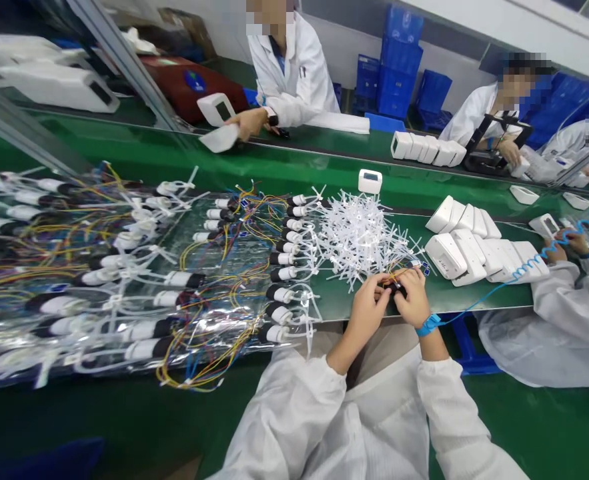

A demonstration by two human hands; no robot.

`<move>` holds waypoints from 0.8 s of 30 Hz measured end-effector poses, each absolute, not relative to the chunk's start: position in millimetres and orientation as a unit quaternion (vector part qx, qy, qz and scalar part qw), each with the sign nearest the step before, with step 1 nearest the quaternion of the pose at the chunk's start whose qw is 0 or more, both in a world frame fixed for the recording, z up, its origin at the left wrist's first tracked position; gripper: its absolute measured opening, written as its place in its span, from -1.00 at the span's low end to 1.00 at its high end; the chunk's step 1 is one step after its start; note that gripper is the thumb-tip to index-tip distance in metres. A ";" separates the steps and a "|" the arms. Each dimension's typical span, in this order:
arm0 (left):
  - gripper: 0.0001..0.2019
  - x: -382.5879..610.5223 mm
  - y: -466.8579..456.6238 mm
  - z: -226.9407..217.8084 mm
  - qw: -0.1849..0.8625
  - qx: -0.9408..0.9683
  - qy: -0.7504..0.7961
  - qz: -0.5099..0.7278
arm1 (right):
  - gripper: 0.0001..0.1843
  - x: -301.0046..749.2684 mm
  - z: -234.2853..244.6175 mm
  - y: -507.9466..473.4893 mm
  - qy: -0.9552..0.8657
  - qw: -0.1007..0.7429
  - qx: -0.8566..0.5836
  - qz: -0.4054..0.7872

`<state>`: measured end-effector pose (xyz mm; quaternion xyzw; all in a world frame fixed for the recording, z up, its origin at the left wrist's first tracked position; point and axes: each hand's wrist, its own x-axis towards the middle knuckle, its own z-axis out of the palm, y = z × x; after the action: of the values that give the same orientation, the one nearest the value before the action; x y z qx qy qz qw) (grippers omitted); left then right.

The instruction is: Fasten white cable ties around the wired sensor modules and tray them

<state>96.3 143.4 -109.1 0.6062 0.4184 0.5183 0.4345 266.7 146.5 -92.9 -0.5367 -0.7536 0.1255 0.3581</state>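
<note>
My left hand (367, 307) and my right hand (414, 297) meet at the near edge of the green table (334, 303). Together they pinch a small dark part with coloured wires (397, 285); its detail is too small to make out. A blue wrist strap (428, 325) sits on my right wrist, and its coiled blue cord (529, 267) runs off to the right. Just beyond my fingers lies a heap of white cable ties (361, 233).
Rows of black-and-white wired parts (281, 273) lie left of my hands, with many more on clear plastic (74, 293) farther left. White plastic housings (474, 250) are stacked to the right. Other people in white coats work across the belt (294, 73) and at right (564, 293).
</note>
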 end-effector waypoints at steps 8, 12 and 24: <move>-0.78 93.3 141.9 -102.1 0.499 0.573 0.425 0.492 | -0.91 263.5 -91.5 143.6 -0.704 0.449 -0.533 0.138; -0.83 90.1 142.1 -98.5 0.513 0.571 0.420 0.485 | -0.85 263.7 -92.5 142.2 -0.675 0.469 -0.551 0.144; -0.86 90.9 142.6 -94.1 0.503 0.568 0.434 0.487 | -0.65 264.9 -87.3 141.3 -0.526 0.586 -0.580 0.206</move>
<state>90.9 142.6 -94.1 0.5679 0.4337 0.4865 0.5027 264.9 141.3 -87.3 -0.5802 -0.5261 0.2064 0.5865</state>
